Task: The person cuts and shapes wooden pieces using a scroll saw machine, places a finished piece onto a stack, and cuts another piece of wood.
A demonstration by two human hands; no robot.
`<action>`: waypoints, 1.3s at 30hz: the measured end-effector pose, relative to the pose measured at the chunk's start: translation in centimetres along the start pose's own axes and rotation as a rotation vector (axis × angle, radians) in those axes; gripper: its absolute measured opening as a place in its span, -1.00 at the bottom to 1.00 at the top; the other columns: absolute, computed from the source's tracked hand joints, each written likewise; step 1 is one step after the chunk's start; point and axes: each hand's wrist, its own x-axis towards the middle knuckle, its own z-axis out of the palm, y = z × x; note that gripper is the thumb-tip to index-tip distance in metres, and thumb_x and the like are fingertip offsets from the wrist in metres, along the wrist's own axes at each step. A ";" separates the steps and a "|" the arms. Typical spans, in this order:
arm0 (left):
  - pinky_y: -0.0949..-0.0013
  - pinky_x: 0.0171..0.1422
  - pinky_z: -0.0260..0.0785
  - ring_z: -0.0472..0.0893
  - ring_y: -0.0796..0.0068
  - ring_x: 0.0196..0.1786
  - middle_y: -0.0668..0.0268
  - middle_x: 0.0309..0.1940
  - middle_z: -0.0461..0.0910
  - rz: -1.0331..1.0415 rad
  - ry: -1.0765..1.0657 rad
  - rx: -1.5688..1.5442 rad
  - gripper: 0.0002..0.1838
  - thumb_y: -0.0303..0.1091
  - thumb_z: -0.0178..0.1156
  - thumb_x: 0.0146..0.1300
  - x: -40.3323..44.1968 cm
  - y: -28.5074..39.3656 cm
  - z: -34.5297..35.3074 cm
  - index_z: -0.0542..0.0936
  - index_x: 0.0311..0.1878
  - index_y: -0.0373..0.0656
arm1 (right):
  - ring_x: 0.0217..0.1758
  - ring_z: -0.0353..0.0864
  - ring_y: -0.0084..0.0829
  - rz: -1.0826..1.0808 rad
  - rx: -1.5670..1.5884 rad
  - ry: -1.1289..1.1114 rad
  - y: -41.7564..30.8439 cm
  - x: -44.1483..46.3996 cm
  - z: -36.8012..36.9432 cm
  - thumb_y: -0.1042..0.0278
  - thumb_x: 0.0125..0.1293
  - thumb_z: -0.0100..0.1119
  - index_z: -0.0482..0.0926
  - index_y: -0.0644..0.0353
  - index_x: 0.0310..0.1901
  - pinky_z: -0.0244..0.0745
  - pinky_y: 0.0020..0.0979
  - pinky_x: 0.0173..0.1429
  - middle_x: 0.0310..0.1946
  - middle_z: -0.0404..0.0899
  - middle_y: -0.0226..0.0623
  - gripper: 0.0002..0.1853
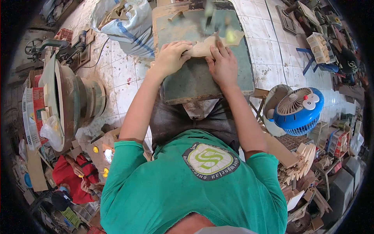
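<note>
A pale, flat wooden piece with a curved, uneven outline point(200, 48) lies across the upper part of a worn green work board point(191, 80). My left hand point(171, 56) grips its left end, fingers curled over the edge. Farther right, my right hand point(224, 64) presses the piece, thumb and fingers closed on its near edge. Just beyond my hands, dark machine parts point(208, 19) above the board are blurred, so their shape and any contact with the wood cannot be made out. A yellow-green blur point(231, 37) shows beside my right fingertips.
A white sack with wood scraps point(130, 29) stands beyond the board's left side. A blue fan point(299, 111) is at the right. Stacked wood pieces point(302, 162) lie lower right. A person in red point(76, 175) sits lower left, near yellow objects.
</note>
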 end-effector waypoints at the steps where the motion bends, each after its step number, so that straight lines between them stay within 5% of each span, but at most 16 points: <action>1: 0.07 0.56 0.31 0.56 0.29 0.51 0.42 0.40 0.67 0.001 0.000 0.002 -0.57 -0.27 0.43 0.37 0.2 -0.1 -0.2 0.68 0.31 0.09 | 0.30 0.63 0.17 0.000 0.001 0.002 0.0 0.1 -0.1 0.23 0.29 0.52 0.69 0.14 0.28 0.57 0.00 0.40 0.43 0.61 0.02 -0.47; 6: -0.14 0.74 0.06 0.24 0.13 0.74 0.24 0.72 0.28 -0.030 -0.272 0.052 -0.15 -0.17 0.47 0.35 2.3 -1.3 -1.3 0.36 0.69 0.25 | 0.32 0.62 0.15 -0.001 0.006 -0.017 0.3 0.3 -0.2 0.25 0.31 0.50 0.69 0.14 0.28 0.55 0.02 0.42 0.43 0.61 0.00 -0.49; 12: -0.28 0.85 -0.26 -0.12 0.12 0.87 0.12 0.84 -0.06 -0.046 -0.561 0.144 -0.04 -0.06 0.45 0.38 4.7 -1.2 -2.5 0.19 0.78 0.42 | 0.33 0.62 0.12 -0.029 0.047 0.010 1.0 0.5 0.5 0.24 0.26 0.53 0.72 0.09 0.23 0.58 0.03 0.36 0.33 0.65 -0.14 -0.51; 16: -0.28 0.85 -0.28 -0.14 0.12 0.87 0.14 0.84 -0.08 -0.035 -0.556 0.123 -0.04 -0.04 0.45 0.38 4.5 -1.3 -2.5 0.19 0.78 0.43 | 0.34 0.62 0.08 -0.010 0.072 -0.029 1.0 0.6 0.2 0.28 0.31 0.49 0.72 0.15 0.26 0.54 0.02 0.44 0.45 0.60 -0.04 -0.52; 18: -0.29 0.86 -0.31 -0.10 0.06 0.86 0.15 0.84 -0.06 -0.041 -0.510 0.090 -0.02 -0.10 0.47 0.37 4.2 -1.0 -2.4 0.19 0.78 0.45 | 0.37 0.58 0.13 -0.036 0.036 0.050 1.3 0.6 0.9 0.28 0.28 0.50 0.72 0.08 0.24 0.50 0.09 0.44 0.28 0.68 -0.14 -0.52; 25: -0.25 0.86 -0.32 -0.09 0.09 0.86 0.15 0.83 -0.04 -0.054 -0.493 0.095 -0.03 -0.09 0.48 0.36 4.0 -0.8 -2.1 0.20 0.77 0.51 | 0.38 0.57 0.09 -0.035 0.033 0.012 1.0 0.9 0.6 0.29 0.28 0.50 0.70 0.10 0.26 0.45 0.11 0.44 0.29 0.64 -0.06 -0.51; 30: -0.25 0.86 -0.32 -0.15 0.11 0.87 0.17 0.84 -0.06 -0.060 -0.516 0.098 -0.05 0.04 0.46 0.35 4.2 -0.9 -2.4 0.22 0.76 0.50 | 0.40 0.62 0.02 0.064 0.064 -0.034 -0.4 0.5 0.2 0.33 0.30 0.50 0.67 0.13 0.33 0.50 0.00 0.45 0.49 0.53 0.01 -0.45; 39: -0.30 0.85 -0.30 -0.12 0.08 0.87 0.13 0.84 -0.04 0.019 -0.541 0.085 0.04 0.03 0.54 0.23 4.4 -2.0 -2.6 0.23 0.75 0.49 | 0.42 0.60 0.10 0.080 0.149 -0.062 0.1 0.7 0.8 0.37 0.28 0.52 0.69 0.20 0.30 0.52 0.00 0.46 0.56 0.46 0.03 -0.47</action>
